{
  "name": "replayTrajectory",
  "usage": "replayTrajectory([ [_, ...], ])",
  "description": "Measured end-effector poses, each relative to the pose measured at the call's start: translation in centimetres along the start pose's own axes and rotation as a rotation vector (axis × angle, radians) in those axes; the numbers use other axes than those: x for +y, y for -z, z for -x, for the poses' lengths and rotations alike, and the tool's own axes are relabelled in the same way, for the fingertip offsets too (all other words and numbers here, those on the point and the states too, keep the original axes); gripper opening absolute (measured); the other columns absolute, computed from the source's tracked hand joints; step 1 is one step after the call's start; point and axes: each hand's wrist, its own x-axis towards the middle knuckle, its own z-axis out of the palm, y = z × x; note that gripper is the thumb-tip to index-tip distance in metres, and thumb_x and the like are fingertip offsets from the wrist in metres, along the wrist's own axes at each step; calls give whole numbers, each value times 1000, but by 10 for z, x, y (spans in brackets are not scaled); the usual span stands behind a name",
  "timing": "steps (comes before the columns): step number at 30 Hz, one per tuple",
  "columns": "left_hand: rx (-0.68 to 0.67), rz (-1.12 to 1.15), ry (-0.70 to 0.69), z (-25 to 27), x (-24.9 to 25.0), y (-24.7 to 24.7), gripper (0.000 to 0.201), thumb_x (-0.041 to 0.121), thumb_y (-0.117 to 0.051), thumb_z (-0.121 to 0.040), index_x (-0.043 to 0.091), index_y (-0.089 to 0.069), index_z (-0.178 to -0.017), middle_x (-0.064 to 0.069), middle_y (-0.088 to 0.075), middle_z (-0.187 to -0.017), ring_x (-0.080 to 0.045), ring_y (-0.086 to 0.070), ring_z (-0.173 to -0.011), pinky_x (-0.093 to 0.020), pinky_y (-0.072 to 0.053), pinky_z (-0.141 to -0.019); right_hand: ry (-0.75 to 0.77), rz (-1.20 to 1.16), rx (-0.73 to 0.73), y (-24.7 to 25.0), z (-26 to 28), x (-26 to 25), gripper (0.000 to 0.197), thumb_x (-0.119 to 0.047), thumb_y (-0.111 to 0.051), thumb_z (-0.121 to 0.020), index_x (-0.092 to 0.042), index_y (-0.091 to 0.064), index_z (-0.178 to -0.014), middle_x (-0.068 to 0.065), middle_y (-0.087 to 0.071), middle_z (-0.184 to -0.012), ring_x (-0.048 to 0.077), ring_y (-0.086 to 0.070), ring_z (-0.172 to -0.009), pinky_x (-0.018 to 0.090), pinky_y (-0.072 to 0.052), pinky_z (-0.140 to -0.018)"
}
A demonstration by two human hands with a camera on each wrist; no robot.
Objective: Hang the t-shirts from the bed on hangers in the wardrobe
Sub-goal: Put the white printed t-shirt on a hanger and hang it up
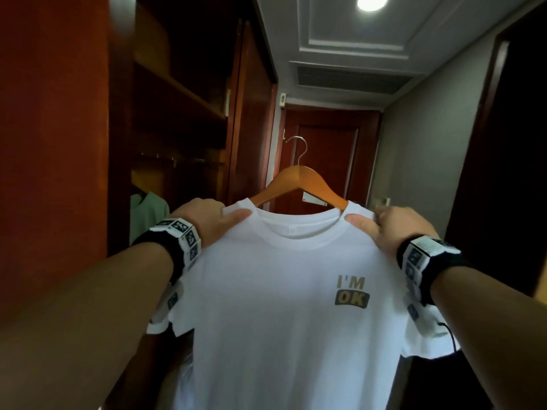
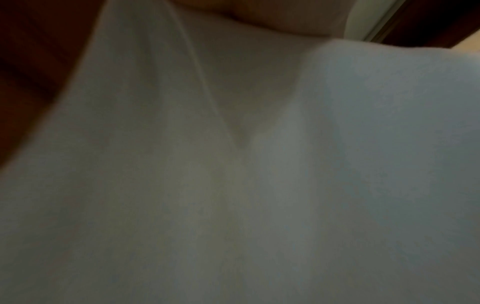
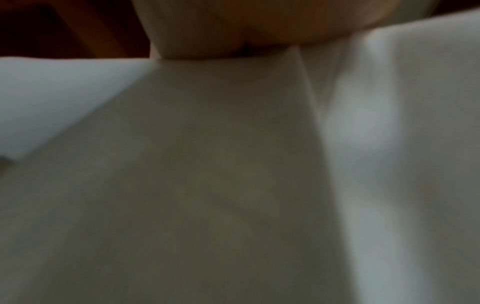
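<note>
A dim corridor runs beside the open wardrobe [image 1: 177,113]. The left hand [image 1: 204,217] and right hand [image 1: 393,229] each pinch a shoulder of the white t-shirt [image 1: 281,291], draped on a wooden hanger [image 1: 299,182]. Uneven pulling could slide the shirt off one end.

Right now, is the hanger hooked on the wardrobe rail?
No, the wooden hanger sits inside the white t-shirt, its hook free in the air.

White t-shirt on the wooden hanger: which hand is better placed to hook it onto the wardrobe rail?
Probably the left hand: the wardrobe opens on that side. The right hand is farther away; both pinch the white t-shirt shoulders.
</note>
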Motion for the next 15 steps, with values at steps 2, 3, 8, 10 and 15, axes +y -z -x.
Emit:
replayTrajectory([
  [2,-14,8,-1,-12,-8,-8,92,99,-4,-69,26,-58,-78,0,-62,-80,-19,-58,-78,-37,-43,-76,12,-32,-14,-14,-17,-7,76,-92,-26,-81,-23,-57,-79,0,-59,-76,27,-58,-75,43,-54,-78],
  [3,-7,26,6,-17,-11,-12,95,100,-4,-66,24,-60,-78,-1,-63,-79,-19,-59,-76,-37,-44,-75,21,-41,-17,-20,-26,-10,75,-92,-26,-81,-23,-56,-78,0,-59,-76,25,-57,-74,43,-54,-77],
  [8,52,29,102,-50,-30,-29,78,86,-30,-89,17,-65,-79,-4,-67,-75,-22,-62,-74,-38,-51,-75,93,-98,-20,-69,-93,-30,76,-93,-24,-79,-24,-57,-80,0,-63,-77,22,-59,-71,38,-51,-68],
  [10,70,-15,152,-68,-39,-35,77,85,-30,-90,16,-63,-77,-5,-66,-74,-23,-62,-72,-37,-47,-69,131,-130,-18,-92,-125,-42,78,-93,-24,-79,-23,-59,-82,1,-65,-77,21,-61,-71,35,-49,-63],
  [15,112,-80,311,-121,-64,-55,78,90,-28,-86,21,-65,-81,-3,-67,-77,-22,-62,-73,-37,-53,-72,214,-219,-14,-149,-217,-76,74,-92,-31,-82,-24,-61,-81,-2,-65,-75,16,-61,-68,32,-48,-60],
])
